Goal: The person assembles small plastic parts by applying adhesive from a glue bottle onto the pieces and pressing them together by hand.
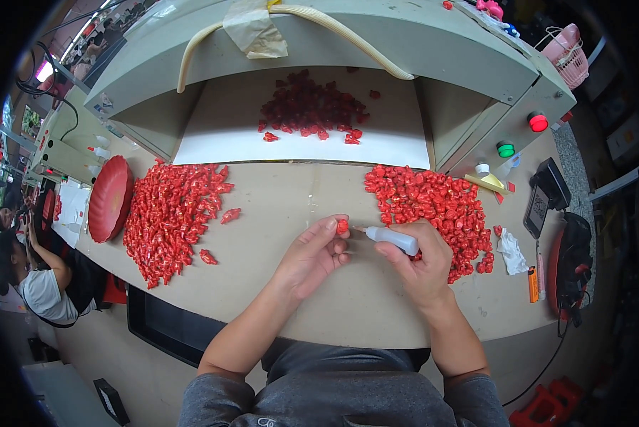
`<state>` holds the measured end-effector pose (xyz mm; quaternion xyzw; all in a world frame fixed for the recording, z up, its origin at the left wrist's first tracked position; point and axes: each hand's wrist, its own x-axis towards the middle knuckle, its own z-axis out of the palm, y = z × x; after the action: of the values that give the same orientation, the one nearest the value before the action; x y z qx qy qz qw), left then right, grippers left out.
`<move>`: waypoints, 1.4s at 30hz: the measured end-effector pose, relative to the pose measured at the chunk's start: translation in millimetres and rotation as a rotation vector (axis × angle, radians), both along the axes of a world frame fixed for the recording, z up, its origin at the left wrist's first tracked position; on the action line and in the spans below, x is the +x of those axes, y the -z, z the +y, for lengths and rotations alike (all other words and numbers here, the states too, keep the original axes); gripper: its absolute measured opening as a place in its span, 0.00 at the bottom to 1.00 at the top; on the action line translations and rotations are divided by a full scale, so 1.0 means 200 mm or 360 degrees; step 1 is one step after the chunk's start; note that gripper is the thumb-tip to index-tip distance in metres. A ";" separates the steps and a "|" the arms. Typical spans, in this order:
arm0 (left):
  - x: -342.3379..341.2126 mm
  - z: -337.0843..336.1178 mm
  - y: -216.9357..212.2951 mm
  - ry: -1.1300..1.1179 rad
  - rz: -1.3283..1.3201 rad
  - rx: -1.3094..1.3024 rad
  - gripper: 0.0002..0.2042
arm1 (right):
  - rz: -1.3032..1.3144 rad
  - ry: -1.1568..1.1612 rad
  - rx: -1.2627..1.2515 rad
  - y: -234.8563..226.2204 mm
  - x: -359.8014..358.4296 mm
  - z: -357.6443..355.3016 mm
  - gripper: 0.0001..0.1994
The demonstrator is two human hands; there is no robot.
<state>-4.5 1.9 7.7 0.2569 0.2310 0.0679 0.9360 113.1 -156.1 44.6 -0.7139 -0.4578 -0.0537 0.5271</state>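
Between thumb and finger, my left hand [311, 257] pinches a small red plastic piece [342, 226] over the middle of the table. My right hand [423, 265] is wrapped round a small pale squeeze bottle [393, 239] with a thin nozzle. The nozzle points left at the red piece; I cannot tell if it touches. To the left lies a wide heap of glossy red pieces [164, 220] with gold-coloured marks. Close to my right hand is another heap of red pieces [433, 206].
Ahead stands a grey box-like machine [376, 35] with red pieces [312, 107] on its white bed. A red scalloped tray [110, 199] leans at the left. On the right are a crumpled tissue [511, 252], an orange box [533, 285] and a card stand [538, 206]. Someone sits far left.
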 end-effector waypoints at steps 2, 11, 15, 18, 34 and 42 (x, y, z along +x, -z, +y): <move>0.00 0.00 0.00 0.0010 -0.0010 -0.0001 0.12 | -0.0001 0.0001 0.0006 0.00 0.00 0.00 0.16; 0.00 0.00 0.00 0.0042 -0.0010 0.0006 0.11 | -0.0015 0.0008 0.0018 0.00 0.00 0.01 0.16; 0.00 0.00 0.00 0.0046 0.0003 -0.0004 0.11 | -0.0026 0.0015 0.0001 0.01 0.00 0.00 0.17; 0.00 -0.01 0.00 0.0048 -0.0023 -0.0002 0.11 | -0.0019 0.0021 0.0004 0.01 0.00 0.00 0.17; 0.01 0.04 0.02 0.0002 -0.0070 -0.0049 0.12 | 0.1023 -0.0175 0.0209 -0.05 0.05 -0.08 0.09; -0.09 0.13 0.01 -0.0328 -0.0254 -0.0180 0.08 | 0.1136 -0.0190 -0.0398 -0.07 -0.01 -0.14 0.11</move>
<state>-22.6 28.5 5.3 0.1723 0.1846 0.1706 0.9524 111.2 -184.5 58.5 -0.7186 -0.2892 0.2853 0.5645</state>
